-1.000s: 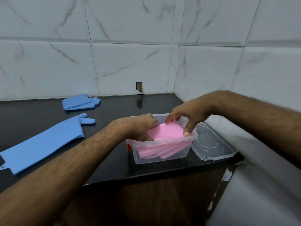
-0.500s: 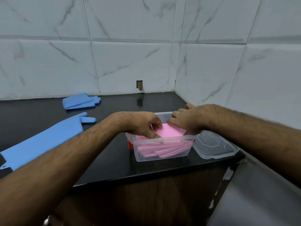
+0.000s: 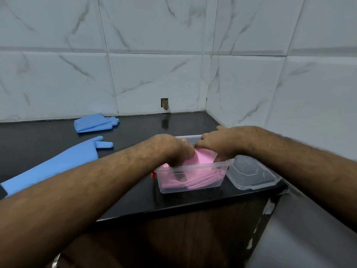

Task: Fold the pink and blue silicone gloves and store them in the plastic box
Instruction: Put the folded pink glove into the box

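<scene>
Black countertop (image 3: 135, 192), corner of white tiled walls; front edge runs lower centre. Clear plastic box (image 3: 190, 178) sits near that edge, centre frame, pink gloves (image 3: 201, 159) folded inside. Left hand (image 3: 173, 149) fingers curled down into box, pressing pink stack; fingertips hidden. Right hand (image 3: 218, 144) flat over far side of stack, grip unclear. Lid (image 3: 251, 173) just beside box, right, at counter end. Unfolded blue glove (image 3: 58, 167) left, cuff cut off by frame edge; folded blue glove (image 3: 94, 123) upper left. Open counter between.
</scene>
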Tool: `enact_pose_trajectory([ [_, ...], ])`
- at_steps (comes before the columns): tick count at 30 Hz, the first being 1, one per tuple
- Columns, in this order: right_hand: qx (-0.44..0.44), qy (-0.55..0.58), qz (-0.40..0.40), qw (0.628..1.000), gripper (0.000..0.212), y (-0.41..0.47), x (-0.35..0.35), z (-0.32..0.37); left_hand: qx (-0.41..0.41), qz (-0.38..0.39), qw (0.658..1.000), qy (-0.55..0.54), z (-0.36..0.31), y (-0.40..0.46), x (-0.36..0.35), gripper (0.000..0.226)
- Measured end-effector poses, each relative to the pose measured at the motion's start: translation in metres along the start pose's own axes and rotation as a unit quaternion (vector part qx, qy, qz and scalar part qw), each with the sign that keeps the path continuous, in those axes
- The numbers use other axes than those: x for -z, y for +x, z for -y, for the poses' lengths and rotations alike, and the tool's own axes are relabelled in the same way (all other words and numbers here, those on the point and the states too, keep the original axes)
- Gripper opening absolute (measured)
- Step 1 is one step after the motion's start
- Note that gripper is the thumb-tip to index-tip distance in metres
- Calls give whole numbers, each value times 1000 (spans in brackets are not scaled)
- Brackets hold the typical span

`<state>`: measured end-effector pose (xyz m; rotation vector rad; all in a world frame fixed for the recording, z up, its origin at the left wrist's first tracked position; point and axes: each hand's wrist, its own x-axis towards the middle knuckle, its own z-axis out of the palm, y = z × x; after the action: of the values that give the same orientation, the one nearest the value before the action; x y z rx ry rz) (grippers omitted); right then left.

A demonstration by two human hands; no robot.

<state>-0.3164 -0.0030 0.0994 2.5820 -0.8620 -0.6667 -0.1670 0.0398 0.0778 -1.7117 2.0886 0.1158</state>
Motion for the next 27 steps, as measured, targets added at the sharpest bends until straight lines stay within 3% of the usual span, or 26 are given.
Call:
enact_pose_trajectory([
  [5,1,22,38,999,52,-4,4,-5,3,32,997,66,-6,-3,7,84],
  [9,-4,62,66,996,61,-2,12,-5,14,30,995,91,-7,2,10,79],
  [15,-65,-78,77,992,51,11,2,6,2,1,984,176,-7,1,1,83],
  [21,-93,-89,73,989,71,16,0,13,-43,-29,996,71,9,-1,-7,57],
  [24,-77,-56,80,992,70,14,2,12,-54,-8,998,33,12,1,-6,74],
  [27,-41,54,84,994,71,4,8,4,-64,20,998,-4,17,-2,0,98],
])
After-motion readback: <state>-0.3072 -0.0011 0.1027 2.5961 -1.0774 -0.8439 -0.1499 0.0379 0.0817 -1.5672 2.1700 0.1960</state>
